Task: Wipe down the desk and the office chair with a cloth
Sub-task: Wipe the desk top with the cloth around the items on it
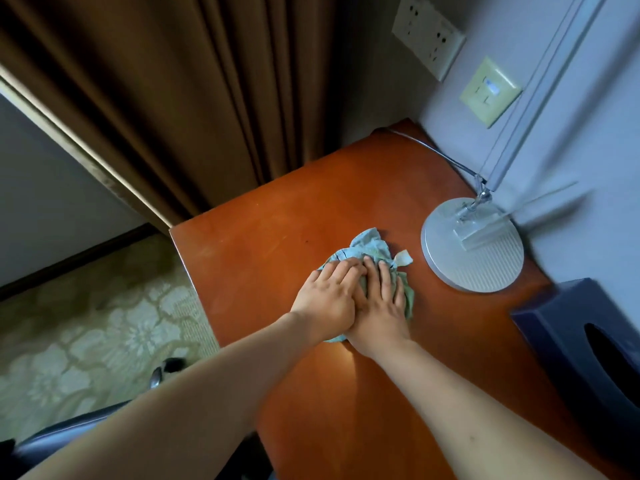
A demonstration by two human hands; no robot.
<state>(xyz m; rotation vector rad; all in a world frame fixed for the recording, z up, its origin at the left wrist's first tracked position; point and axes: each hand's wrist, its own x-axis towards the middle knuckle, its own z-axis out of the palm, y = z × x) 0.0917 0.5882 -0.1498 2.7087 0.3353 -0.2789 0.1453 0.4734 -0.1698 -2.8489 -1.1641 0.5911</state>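
Observation:
A crumpled pale green cloth (372, 249) lies on the reddish-brown wooden desk (277, 237), near its middle. Both my hands press flat on the cloth, side by side and overlapping. My left hand (327, 297) covers the cloth's left part. My right hand (382, 306) covers its right part, fingers spread toward the far side. Most of the cloth is hidden under the hands. Part of the dark office chair (69, 431) shows at the lower left, beneath my left forearm.
A silver desk lamp with a round base (472, 261) stands just right of the cloth, its arm rising along the wall. A dark blue tissue box (588, 341) sits at the right edge. Brown curtains (156, 98) hang behind the desk. Patterned carpet (97, 323) lies left.

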